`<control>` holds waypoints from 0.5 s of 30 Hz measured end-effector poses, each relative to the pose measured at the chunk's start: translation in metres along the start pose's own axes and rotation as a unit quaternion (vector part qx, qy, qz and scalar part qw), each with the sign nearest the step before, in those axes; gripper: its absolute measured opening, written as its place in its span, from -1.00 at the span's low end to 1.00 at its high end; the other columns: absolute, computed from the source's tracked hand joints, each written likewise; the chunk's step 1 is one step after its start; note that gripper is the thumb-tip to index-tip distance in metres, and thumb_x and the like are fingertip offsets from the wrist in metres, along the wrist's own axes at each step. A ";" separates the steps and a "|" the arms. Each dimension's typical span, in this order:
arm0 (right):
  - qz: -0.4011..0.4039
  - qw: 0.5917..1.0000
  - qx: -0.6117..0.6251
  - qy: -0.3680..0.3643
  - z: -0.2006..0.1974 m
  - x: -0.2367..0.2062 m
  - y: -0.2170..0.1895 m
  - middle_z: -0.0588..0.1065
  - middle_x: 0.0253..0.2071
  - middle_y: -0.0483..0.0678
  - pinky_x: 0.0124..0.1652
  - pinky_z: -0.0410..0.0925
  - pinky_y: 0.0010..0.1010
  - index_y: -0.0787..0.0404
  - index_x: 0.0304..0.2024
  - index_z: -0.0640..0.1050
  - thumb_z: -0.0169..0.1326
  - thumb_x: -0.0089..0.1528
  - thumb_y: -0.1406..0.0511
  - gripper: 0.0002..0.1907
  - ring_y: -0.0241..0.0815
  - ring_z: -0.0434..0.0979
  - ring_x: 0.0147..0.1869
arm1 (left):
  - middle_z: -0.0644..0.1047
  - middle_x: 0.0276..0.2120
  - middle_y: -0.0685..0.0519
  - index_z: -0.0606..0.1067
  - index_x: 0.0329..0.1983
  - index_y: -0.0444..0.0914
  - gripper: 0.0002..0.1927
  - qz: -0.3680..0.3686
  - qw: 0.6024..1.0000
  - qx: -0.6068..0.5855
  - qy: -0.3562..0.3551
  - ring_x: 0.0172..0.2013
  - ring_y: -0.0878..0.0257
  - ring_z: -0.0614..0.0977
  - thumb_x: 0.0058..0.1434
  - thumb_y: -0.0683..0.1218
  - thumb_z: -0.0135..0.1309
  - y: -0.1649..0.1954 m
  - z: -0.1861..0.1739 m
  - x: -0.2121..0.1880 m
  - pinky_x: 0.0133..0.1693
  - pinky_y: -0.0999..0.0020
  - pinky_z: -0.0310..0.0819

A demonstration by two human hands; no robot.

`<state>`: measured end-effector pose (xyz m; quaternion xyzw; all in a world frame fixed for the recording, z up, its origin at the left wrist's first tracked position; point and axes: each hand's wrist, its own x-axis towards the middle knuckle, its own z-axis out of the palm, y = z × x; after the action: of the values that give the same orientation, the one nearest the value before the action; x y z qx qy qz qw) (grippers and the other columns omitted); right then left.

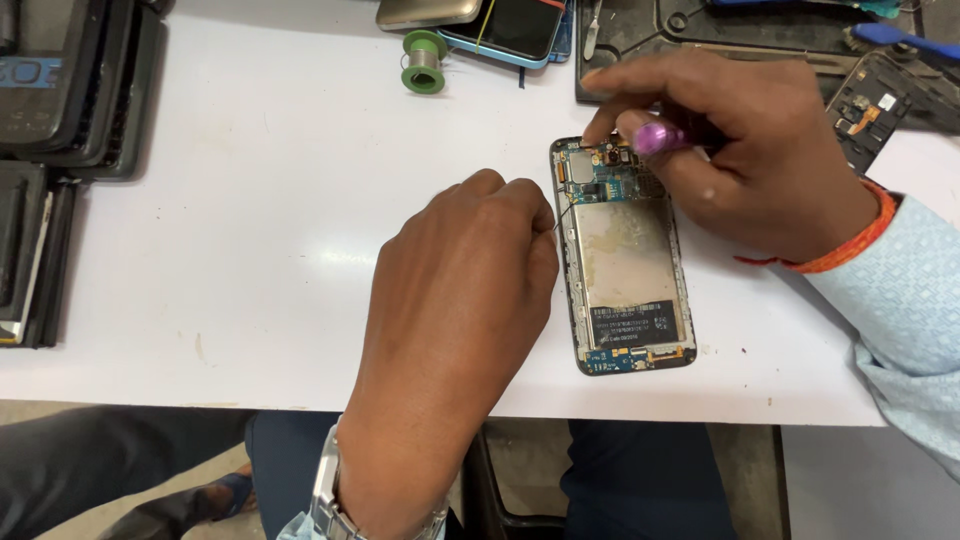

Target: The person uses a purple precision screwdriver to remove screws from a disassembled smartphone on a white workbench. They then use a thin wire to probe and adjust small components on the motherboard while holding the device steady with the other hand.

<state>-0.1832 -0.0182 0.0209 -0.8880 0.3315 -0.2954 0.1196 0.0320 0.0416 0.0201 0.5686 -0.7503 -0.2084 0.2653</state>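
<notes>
Here the opened smartphone (626,262) lies near the surface's (250,220) front edge. The left hand (465,270) rests knuckles-up against its left side, fingers curled shut. The right hand (740,150), wrist bent, pinches a purple-handled screwdriver (660,137) over its top end.

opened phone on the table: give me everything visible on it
The opened phone lies flat on the white table, back cover off, long axis running away from the camera. A dull metal plate fills its middle; blue circuit boards show at both ends, in a dark frame. The left hand rests against its left edge; the right hand holds a purple-tipped tool over its top.
</notes>
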 end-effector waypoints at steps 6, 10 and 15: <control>-0.016 1.000 -0.023 -0.013 0.004 0.003 -0.001 0.62 -0.18 0.09 -0.20 0.53 -0.38 0.37 0.04 0.54 0.09 0.16 0.58 -0.63 -0.11 0.68 -0.18 | 0.53 -0.46 -0.03 0.56 -0.40 -0.30 -0.87 -0.023 1.000 -0.005 0.000 -0.42 0.02 0.58 0.21 -0.14 0.11 -0.002 0.003 0.002 -0.36 0.09 0.43; -0.037 0.999 -0.022 -0.012 0.005 0.003 0.000 0.61 -0.10 0.08 -0.11 0.54 -0.41 0.37 0.09 0.54 0.11 0.23 0.57 -0.63 -0.10 0.69 -0.09 | 0.53 -0.43 -0.05 0.55 -0.36 -0.31 -0.88 -0.008 1.000 0.006 0.015 -0.39 0.02 0.58 0.24 -0.16 0.10 -0.005 0.006 0.002 -0.34 0.10 0.44; -0.027 0.999 -0.040 -0.013 0.004 0.003 0.000 0.62 -0.16 0.12 -0.20 0.53 -0.38 0.39 0.01 0.56 0.12 0.14 0.58 -0.64 -0.07 0.68 -0.17 | 0.53 -0.42 -0.04 0.57 -0.33 -0.30 -0.90 -0.011 1.000 -0.006 0.020 -0.39 0.05 0.58 0.17 -0.14 0.16 -0.005 0.008 0.004 -0.37 0.11 0.43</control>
<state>-0.1789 -0.0203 0.0192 -0.9045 0.3172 -0.2734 0.0805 0.0293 0.0362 0.0117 0.5790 -0.7374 -0.2038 0.2817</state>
